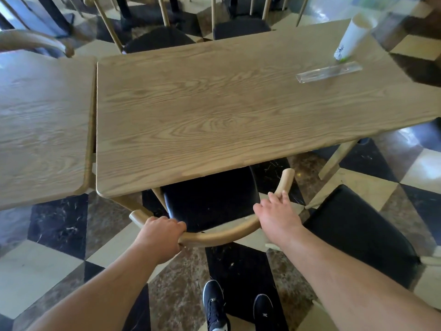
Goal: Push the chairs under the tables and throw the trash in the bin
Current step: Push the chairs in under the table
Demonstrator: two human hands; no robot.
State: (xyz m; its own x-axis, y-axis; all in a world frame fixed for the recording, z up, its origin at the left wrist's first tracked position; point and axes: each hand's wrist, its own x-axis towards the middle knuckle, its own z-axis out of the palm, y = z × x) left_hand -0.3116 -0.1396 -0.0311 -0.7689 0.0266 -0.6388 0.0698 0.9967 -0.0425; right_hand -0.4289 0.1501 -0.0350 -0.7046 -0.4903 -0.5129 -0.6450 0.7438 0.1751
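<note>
A wooden chair with a curved backrest [222,235] and a black seat [210,199] stands right in front of me, its seat partly under the near edge of a light wooden table [214,111]. My left hand [160,232] is closed around the left part of the backrest. My right hand [276,213] grips the right part, fingers over the rail. A white paper cup [350,39] lies tilted at the table's far right corner, beside a clear acrylic sign stand [329,72].
A second black-seated chair [358,232] stands pulled out to my right. Another wooden table [43,125] adjoins on the left. Two chairs [160,37] sit at the table's far side. My dark shoes [214,304] stand on the checkered marble floor.
</note>
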